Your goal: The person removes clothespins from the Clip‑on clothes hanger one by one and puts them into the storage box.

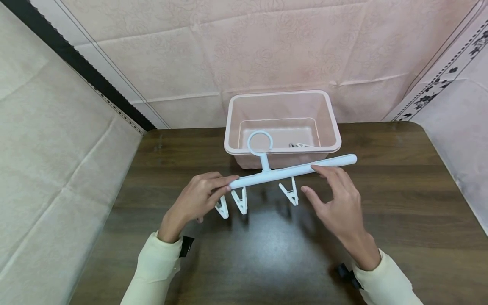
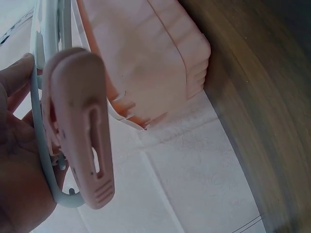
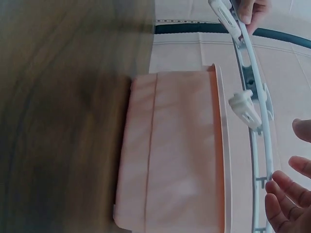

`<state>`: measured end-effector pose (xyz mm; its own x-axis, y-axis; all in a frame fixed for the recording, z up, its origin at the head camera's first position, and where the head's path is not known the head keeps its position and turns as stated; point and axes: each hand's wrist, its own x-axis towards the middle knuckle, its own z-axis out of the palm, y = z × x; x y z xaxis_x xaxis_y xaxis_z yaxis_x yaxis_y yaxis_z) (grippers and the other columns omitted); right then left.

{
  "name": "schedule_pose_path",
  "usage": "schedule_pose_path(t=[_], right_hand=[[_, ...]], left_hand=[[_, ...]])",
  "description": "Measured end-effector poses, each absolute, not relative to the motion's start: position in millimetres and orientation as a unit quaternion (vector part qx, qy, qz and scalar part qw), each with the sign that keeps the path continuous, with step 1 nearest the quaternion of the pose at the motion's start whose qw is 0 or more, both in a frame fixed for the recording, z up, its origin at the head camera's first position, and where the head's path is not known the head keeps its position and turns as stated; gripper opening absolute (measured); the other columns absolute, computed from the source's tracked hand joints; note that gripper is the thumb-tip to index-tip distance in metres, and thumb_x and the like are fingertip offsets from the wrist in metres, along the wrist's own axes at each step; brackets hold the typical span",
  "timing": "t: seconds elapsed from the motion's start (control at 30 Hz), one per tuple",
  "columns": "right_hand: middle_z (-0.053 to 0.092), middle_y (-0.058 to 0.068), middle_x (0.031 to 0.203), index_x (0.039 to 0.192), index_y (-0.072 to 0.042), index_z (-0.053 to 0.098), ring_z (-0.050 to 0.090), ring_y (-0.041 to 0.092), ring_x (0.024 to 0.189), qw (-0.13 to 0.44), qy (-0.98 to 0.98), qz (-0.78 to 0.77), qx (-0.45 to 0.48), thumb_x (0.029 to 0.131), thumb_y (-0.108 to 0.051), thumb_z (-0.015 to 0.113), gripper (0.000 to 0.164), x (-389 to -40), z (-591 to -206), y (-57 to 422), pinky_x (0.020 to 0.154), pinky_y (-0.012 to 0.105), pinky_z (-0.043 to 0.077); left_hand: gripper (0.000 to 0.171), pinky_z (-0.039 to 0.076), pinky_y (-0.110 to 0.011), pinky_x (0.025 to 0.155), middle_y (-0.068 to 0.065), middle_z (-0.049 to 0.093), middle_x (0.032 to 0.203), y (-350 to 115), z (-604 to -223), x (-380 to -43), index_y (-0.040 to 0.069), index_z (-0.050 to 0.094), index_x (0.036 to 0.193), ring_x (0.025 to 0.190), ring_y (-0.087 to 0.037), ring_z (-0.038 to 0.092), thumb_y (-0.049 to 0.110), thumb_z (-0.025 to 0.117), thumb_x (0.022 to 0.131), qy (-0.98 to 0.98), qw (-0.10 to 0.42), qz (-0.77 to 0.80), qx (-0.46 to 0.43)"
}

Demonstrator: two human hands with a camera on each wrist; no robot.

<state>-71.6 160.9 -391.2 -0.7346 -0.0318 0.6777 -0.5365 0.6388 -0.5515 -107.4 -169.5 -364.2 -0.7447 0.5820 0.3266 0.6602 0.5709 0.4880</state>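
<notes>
A pale blue plastic hanger with a ring hook is held above the table. My left hand pinches its left end between thumb and fingers. Clothespins hang from its underside: one clothespin close by the left hand, a second clothespin beside it, and a third clothespin past the middle. Up close in the left wrist view, a clothespin hides part of the hanger. My right hand touches the bar's right part with its fingertips, thumb held apart from the bar.
Behind the hanger, a pink plastic basin stands at the back of the brown wooden table. A few loose clothespins lie inside the basin near its front wall. Pale patterned cloth hangs behind the table.
</notes>
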Motion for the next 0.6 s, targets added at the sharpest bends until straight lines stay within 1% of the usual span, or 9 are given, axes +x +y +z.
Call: schedule_pose_path(t=[0.13, 0.23, 0.37, 0.6], right_hand=[[0.066, 0.013, 0.113, 0.124, -0.002, 0.066, 0.06, 0.03, 0.098, 0.314, -0.846, 0.399, 0.164, 0.076, -0.012, 0.085, 0.052, -68, -394, 156, 0.09, 0.03, 0.042], [0.066, 0.012, 0.111, 0.127, -0.001, 0.064, 0.06, 0.028, 0.098, 0.309, -0.843, 0.412, 0.157, 0.074, -0.007, 0.087, 0.058, -64, -398, 152, 0.089, 0.027, 0.042], [0.066, 0.012, 0.109, 0.128, 0.0, 0.06, 0.06, 0.026, 0.095, 0.297, -0.845, 0.422, 0.142, 0.073, -0.004, 0.089, 0.063, -60, -404, 147, 0.083, 0.034, 0.044], [0.065, 0.013, 0.108, 0.127, 0.001, 0.058, 0.06, 0.028, 0.094, 0.279, -0.849, 0.427, 0.137, 0.074, -0.005, 0.089, 0.062, -55, -416, 136, 0.079, 0.042, 0.048]], left_hand=[[0.032, 0.044, -0.025, 0.053, 0.0, 0.066, 0.086, -169, -364, -108, 0.008, 0.072, 0.125, 0.062, -0.008, 0.048, 0.006, 0.072, 0.093, -0.883, 0.063, -0.303, -0.352], [0.032, 0.044, -0.024, 0.053, 0.0, 0.066, 0.085, -168, -364, -108, 0.008, 0.072, 0.125, 0.062, -0.008, 0.048, 0.006, 0.072, 0.092, -0.882, 0.066, -0.305, -0.352], [0.033, 0.044, -0.024, 0.052, 0.001, 0.064, 0.083, -168, -364, -109, 0.008, 0.072, 0.125, 0.062, -0.007, 0.049, 0.005, 0.072, 0.092, -0.879, 0.073, -0.311, -0.355], [0.033, 0.044, -0.024, 0.053, 0.001, 0.064, 0.084, -167, -362, -109, 0.008, 0.072, 0.125, 0.063, -0.008, 0.049, 0.005, 0.072, 0.092, -0.877, 0.074, -0.312, -0.358]])
